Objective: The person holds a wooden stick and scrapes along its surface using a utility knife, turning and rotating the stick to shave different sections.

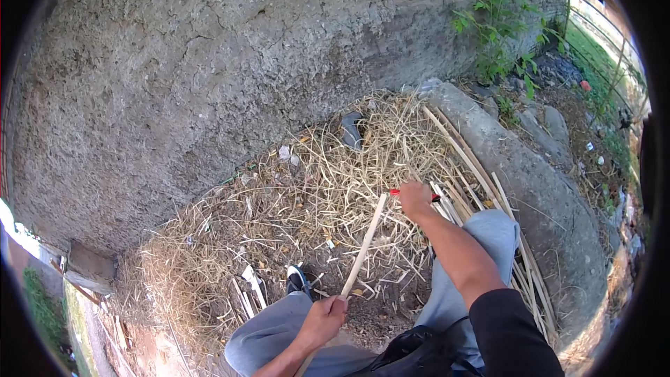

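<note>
My left hand (pixel 325 320) is closed round a long pale bamboo strip (pixel 364 246) between my knees. From that hand the strip slants up and away to the right, with its far end close to the tool. Closed in a fist, my right hand (pixel 417 200) grips a slim red and black hand tool (pixel 395 192). The tool's red end sticks out on the left, a dark part on the right; its blade, if any, cannot be made out. Whether the tool touches the strip is unclear.
Shavings (pixel 377 146) cover the ground before a rough wall (pixel 209 84). More bamboo strips (pixel 464 150) lie by my right knee along a large stone (pixel 530 181). Short offcuts (pixel 252 286) lie near my shoe (pixel 298 281). A dark grey object (pixel 352 130) rests by the wall.
</note>
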### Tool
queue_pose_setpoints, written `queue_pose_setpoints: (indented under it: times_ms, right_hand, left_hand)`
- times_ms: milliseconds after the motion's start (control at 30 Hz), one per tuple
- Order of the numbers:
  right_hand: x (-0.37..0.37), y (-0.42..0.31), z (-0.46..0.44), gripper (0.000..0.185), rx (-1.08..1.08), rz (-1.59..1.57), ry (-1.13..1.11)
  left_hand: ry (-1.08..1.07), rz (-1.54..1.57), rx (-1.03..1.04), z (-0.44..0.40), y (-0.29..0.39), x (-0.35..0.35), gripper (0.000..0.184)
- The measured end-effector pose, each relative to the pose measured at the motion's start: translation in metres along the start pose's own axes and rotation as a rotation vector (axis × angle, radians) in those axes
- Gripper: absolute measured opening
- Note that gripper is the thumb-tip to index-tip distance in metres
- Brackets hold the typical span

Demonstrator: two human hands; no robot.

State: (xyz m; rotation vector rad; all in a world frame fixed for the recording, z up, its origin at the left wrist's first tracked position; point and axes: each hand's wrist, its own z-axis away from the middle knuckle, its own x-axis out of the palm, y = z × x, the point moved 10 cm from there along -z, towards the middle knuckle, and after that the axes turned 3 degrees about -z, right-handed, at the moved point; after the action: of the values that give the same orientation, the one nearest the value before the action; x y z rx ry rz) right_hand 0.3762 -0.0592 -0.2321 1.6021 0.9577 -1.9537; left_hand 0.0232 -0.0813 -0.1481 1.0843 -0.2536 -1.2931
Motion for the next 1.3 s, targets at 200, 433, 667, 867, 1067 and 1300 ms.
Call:
queue_pose_setpoints:
  times_ms: [200, 433, 667, 867, 1067, 1300]
  right_hand:
    - [-0.032, -0.021, 0.01, 0.019, 0.057, -0.143, 0.089]
    - [-0.094, -0.061, 0.044, 0.035, 0.084, -1.418, -0.058]
    - [-0.125, -0.065, 0.061, 0.029, 0.082, -1.69, -0.1]
    - [-0.141, -0.067, 0.057, 0.023, 0.059, -1.695, -0.059]
    - [-0.143, -0.067, 0.05, 0.019, -0.004, -1.715, -0.062]
    - [-0.147, -0.065, 0.051, 0.024, 0.044, -1.723, -0.064]
  left_hand:
    - [-0.107, 0.568, -0.265, -0.018, -0.001, -0.04, 0.025]
    - [-0.406, 0.81, -0.134, -0.041, 0.038, -0.031, 0.03]
    - [-0.652, 0.932, -0.029, -0.041, 0.07, -0.005, 0.032]
    - [-0.654, 0.949, 0.007, -0.051, 0.081, 0.002, 0.034]
    - [-0.546, 0.892, 0.008, -0.058, 0.091, 0.008, 0.034]
    - [-0.441, 0.796, 0.112, -0.065, 0.092, 0.0, 0.03]
